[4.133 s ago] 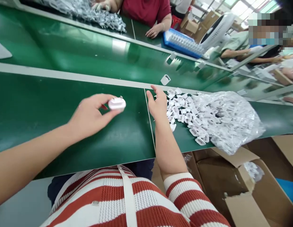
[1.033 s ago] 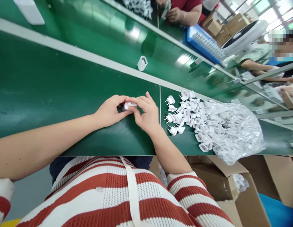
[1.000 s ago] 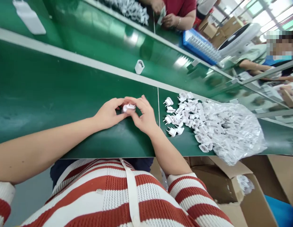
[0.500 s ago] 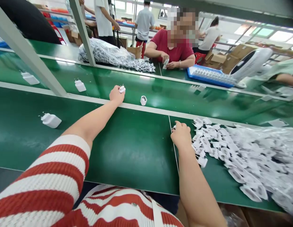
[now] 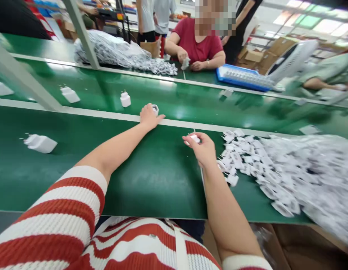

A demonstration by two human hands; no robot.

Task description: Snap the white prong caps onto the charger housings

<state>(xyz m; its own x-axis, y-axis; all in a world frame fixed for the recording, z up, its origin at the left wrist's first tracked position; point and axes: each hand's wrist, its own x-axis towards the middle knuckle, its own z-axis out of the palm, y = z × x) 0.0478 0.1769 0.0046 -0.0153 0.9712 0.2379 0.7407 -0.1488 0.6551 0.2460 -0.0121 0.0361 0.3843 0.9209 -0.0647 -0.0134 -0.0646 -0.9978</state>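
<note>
My left hand (image 5: pixel 150 117) is at the near edge of the green belt, around an open white charger housing (image 5: pixel 155 109) with parts visible inside. Its thumb sticks out to the right, apart from the fingers, which touch or nearly touch the housing's left side. In my right hand (image 5: pixel 204 148), pinched between thumb and fingers, is a small white plug cover (image 5: pixel 193 140), held above the green worktop (image 5: pixel 159 176). To the right lies a heap of loose white plug covers (image 5: pixel 241 153). A closed white charger (image 5: pixel 125 99) stands on the belt left of my left hand, pins up.
More chargers lie on the belt (image 5: pixel 100 88) and one charger (image 5: pixel 40 143) on the worktop at left. A plastic bag (image 5: pixel 317 168) of covers spreads at right. A grey post (image 5: pixel 30 75) slants at left. Opposite sit a co-worker (image 5: pixel 196 45) and a blue tray (image 5: pixel 244 78).
My left hand has let go of a charger, now standing on the belt, and moved right to the open housing. My right hand has moved left from the heap with a plug cover.
</note>
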